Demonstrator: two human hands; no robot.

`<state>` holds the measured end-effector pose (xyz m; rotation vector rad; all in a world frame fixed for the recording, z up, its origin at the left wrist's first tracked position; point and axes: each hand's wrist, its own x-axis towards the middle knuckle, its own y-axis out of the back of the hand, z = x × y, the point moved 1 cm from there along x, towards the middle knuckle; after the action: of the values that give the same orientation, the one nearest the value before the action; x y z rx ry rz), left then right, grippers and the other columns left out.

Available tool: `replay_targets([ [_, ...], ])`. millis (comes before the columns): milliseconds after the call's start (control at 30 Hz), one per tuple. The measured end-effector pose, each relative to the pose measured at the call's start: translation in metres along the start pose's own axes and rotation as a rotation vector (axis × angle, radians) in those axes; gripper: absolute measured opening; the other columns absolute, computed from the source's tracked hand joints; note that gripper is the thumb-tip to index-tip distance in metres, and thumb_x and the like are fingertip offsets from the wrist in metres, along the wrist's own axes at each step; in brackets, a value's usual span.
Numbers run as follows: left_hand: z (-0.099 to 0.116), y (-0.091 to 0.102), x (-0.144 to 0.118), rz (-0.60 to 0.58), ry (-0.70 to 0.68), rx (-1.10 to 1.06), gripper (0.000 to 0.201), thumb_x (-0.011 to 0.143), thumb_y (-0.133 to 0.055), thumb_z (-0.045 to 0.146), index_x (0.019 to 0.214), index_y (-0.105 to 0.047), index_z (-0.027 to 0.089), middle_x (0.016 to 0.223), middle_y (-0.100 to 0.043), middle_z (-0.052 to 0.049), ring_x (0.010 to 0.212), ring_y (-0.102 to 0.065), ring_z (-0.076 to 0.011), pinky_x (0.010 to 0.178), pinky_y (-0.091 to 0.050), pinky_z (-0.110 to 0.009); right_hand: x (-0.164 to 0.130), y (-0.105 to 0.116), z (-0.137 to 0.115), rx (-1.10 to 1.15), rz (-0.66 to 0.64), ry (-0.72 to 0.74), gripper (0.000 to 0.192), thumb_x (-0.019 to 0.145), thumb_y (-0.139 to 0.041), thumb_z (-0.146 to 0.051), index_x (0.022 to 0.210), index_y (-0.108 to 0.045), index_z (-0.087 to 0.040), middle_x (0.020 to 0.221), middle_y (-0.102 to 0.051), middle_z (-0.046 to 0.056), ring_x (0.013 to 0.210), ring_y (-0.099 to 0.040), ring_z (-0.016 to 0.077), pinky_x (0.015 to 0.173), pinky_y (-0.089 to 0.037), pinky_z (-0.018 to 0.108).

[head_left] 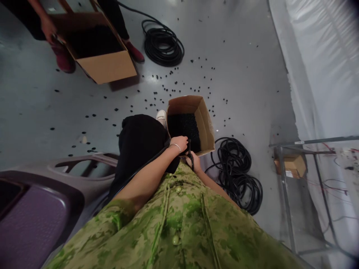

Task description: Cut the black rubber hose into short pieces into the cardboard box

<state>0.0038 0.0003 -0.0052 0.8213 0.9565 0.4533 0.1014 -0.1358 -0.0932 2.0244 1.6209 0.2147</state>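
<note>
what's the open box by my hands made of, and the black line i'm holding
The box looks like plain brown corrugated cardboard: matte, with folded flaps standing up. The black line, gripped between the left hand and the right hand, appears to be flexible rubber or plastic tubing or cable, smooth and slightly glossy, like the coil on the floor.

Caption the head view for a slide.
Both hands, left hand and right hand, grip black tubing over a cardboard box of black pieces.

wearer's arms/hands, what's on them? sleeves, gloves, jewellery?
No gloves: both hands bare. The left hand has a thin silver bangle at the wrist, and its forearm is uncovered up to a short green camouflage sleeve. The right hand shows no ring or band; its forearm is bare too.
</note>
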Motion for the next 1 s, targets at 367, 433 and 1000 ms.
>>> replay_targets([
  [367,-0.001,-0.002,-0.003,0.067,0.087,0.096,0.031,0.086,-0.053,0.019,0.113,-0.063,0.008,0.113,-0.066,-0.023,0.101,-0.067,-0.0274,0.084,-0.052,-0.034,0.008,-0.009,0.005,-0.090,-0.050,0.025,0.027,0.070,-0.048,-0.026,0.090,-0.064,-0.019,0.067,-0.061,-0.002,0.059,-0.053,0.0133,0.061,-0.043,0.022],
  [433,0.000,0.000,-0.006,0.078,0.084,0.112,0.032,0.087,-0.050,0.018,0.114,-0.064,0.008,0.114,-0.065,-0.023,0.101,-0.067,-0.0271,0.084,-0.052,-0.035,0.008,-0.007,0.005,-0.082,-0.056,0.023,0.027,0.070,-0.049,-0.025,0.091,-0.065,-0.019,0.068,-0.062,-0.002,0.060,-0.054,0.0137,0.062,-0.043,0.022],
  [1000,0.005,0.003,-0.010,0.038,0.002,0.020,0.029,0.092,-0.045,0.026,0.106,-0.067,0.014,0.111,-0.069,-0.015,0.101,-0.066,-0.0248,0.084,-0.052,-0.032,-0.003,0.009,-0.013,0.384,-0.108,-0.174,0.028,0.071,-0.058,-0.029,0.097,-0.062,-0.021,0.069,-0.060,-0.003,0.063,-0.055,0.0154,0.061,-0.044,0.025],
])
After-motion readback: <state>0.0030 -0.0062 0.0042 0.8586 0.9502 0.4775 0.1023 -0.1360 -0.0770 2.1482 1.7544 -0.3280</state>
